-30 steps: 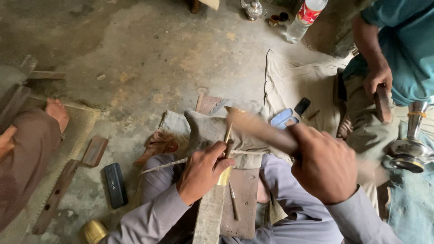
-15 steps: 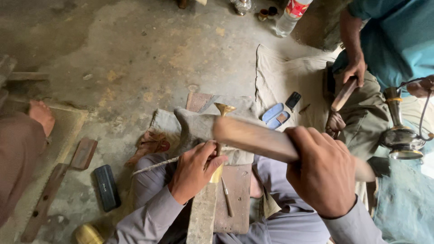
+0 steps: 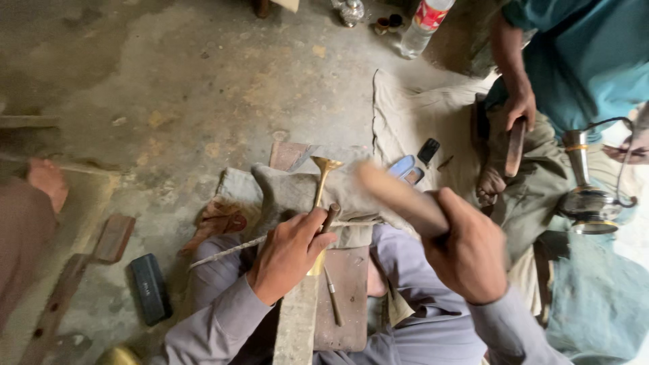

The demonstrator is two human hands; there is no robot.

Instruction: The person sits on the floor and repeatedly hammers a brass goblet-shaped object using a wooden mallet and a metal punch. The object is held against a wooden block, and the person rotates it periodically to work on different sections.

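Note:
My left hand [image 3: 287, 253] grips a slim brass piece with a flared funnel-like tip [image 3: 325, 169] and presses it, together with a short dark rod [image 3: 330, 217], against a pale wooden beam [image 3: 297, 324] that runs toward me between my knees. My right hand [image 3: 466, 253] is closed around the handle of a wooden mallet [image 3: 399, 196], which is blurred and raised just right of the brass piece. A thin metal tool [image 3: 332, 297] lies on a rusty plate [image 3: 351, 297] beside the beam.
A person in a teal shirt sits at the right, one hand [image 3: 519, 108] on a dark flat tool, beside a metal vessel [image 3: 588, 196]. A plastic bottle [image 3: 422, 20] stands at top. Another person's foot [image 3: 47, 182] is at left. A dark block [image 3: 150, 287] lies on the concrete floor.
The mallet has swung from lying across above the brass piece to a raised position at its right. The view has shifted slightly. My left hand keeps its grip.

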